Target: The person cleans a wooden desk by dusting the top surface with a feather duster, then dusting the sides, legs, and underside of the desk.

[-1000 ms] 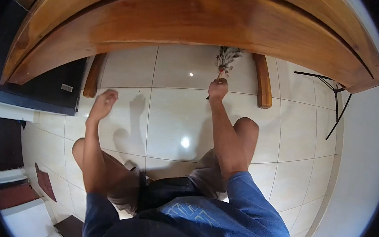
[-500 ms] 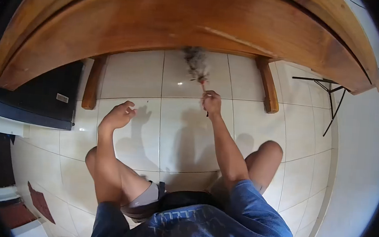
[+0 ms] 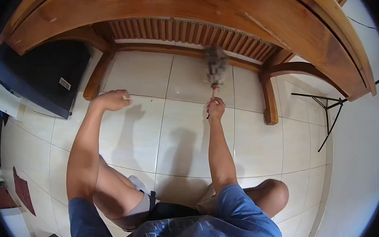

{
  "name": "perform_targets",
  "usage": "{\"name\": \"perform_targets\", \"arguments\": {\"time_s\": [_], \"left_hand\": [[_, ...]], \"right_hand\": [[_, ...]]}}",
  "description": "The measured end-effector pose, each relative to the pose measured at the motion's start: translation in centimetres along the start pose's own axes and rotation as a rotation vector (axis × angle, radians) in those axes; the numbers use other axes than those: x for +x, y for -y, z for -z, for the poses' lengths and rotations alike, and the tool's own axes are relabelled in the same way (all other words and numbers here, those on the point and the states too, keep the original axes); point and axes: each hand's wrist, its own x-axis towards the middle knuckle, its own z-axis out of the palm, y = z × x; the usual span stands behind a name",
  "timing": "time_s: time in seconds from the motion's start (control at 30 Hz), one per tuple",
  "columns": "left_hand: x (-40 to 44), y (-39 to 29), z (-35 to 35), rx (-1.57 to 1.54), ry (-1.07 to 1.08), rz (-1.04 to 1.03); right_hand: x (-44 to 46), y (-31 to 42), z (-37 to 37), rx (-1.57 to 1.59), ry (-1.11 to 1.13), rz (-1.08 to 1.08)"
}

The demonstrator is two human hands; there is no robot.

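Observation:
A feather duster [image 3: 215,69] with grey feathers and a red collar points away from me, its feathers blurred over the floor beneath the wooden furniture [image 3: 171,5]. My right hand [image 3: 216,108] is closed around its handle. On the left, my left hand [image 3: 114,99] hovers above the tiled floor [image 3: 197,137] near the left wooden leg [image 3: 98,78]. It holds nothing, and its fingers are loosely bent and apart.
The right wooden leg [image 3: 269,102] stands beyond my right hand. A black metal stand [image 3: 326,107] is by the right wall [image 3: 354,176]. At the left is a dark appliance [image 3: 46,76]. Wooden slats [image 3: 191,33] line the back; a dark red piece [image 3: 23,190] lies lower left.
The view has shifted, showing the slats under the furniture. The duster has swung from right to left, then partly back right. My left hand has moved slightly left since half a second ago.

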Motion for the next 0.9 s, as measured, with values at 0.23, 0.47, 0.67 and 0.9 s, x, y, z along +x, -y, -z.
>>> {"name": "perform_targets", "arguments": {"time_s": [0.23,0.47,0.67,0.9], "left_hand": [[-1.7,0.4,0.8,-0.334,0.038,0.207],[-1.9,2.1,0.9,-0.386,0.043,0.242],[-1.4,2.4,0.5,-0.42,0.038,0.296],[-0.9,1.6,0.1,-0.324,0.079,0.282]], "right_hand": [[-1.2,-0.3,-0.8,-0.031,0.309,0.021],[-1.8,-1.0,-2.2,0.031,-0.044,0.064],[-1.9,-2.6,-3.2,-0.009,-0.063,0.132],[-3.0,-2.1,-4.0,0.05,0.176,-0.031]]}}
